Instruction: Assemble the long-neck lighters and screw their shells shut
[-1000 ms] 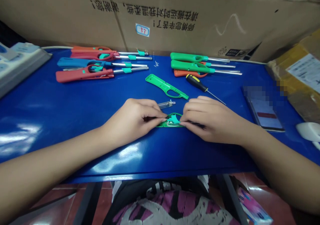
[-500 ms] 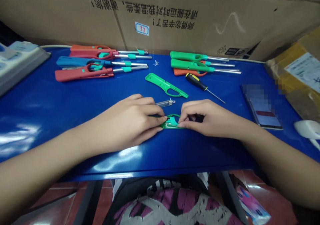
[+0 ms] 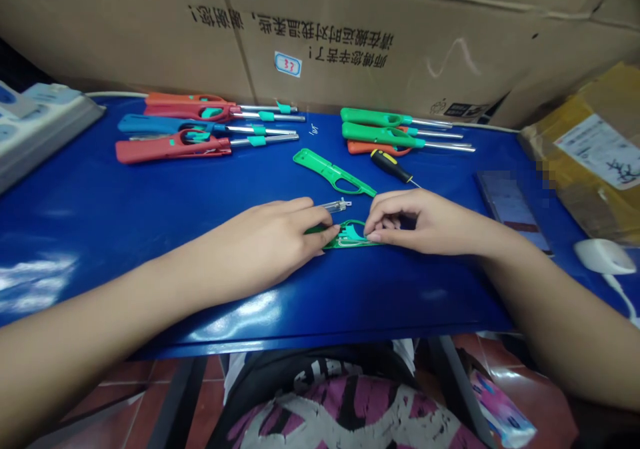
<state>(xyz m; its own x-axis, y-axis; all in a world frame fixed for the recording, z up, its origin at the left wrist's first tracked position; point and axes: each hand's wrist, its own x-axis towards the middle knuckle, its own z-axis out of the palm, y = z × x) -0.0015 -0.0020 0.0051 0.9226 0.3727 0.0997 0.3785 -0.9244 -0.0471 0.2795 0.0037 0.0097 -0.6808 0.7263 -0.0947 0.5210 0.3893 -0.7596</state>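
Note:
Near the front of the blue table lies one half of a green lighter casing (image 3: 331, 244), its inside facing up. A teal trigger (image 3: 354, 234) and a pale wire sit in it. My left hand (image 3: 293, 232) is closed on the casing's left part, covering most of that end. Thumb and forefinger of my right hand (image 3: 413, 219) pinch together at the casing's right part, beside the trigger; what is between these fingertips is hidden. Just behind my left fingers lies a clear, narrow tube-like part (image 3: 336, 206). The matching green half casing (image 3: 323, 166) rests farther back.
Several long-necked lighters lie at the back: red and blue ones (image 3: 175, 149) on the left, green and orange ones (image 3: 380, 132) on the right. A black-and-yellow screwdriver (image 3: 390, 164), a phone (image 3: 510, 202), a white charger (image 3: 603, 256), a power strip (image 3: 50, 122) and cardboard boxes (image 3: 325, 9) surround them.
Both hands and the casing appear slightly higher and farther right, as the view shifts a little. My right hand now covers the screwdriver's tip. The trigger stays in the casing.

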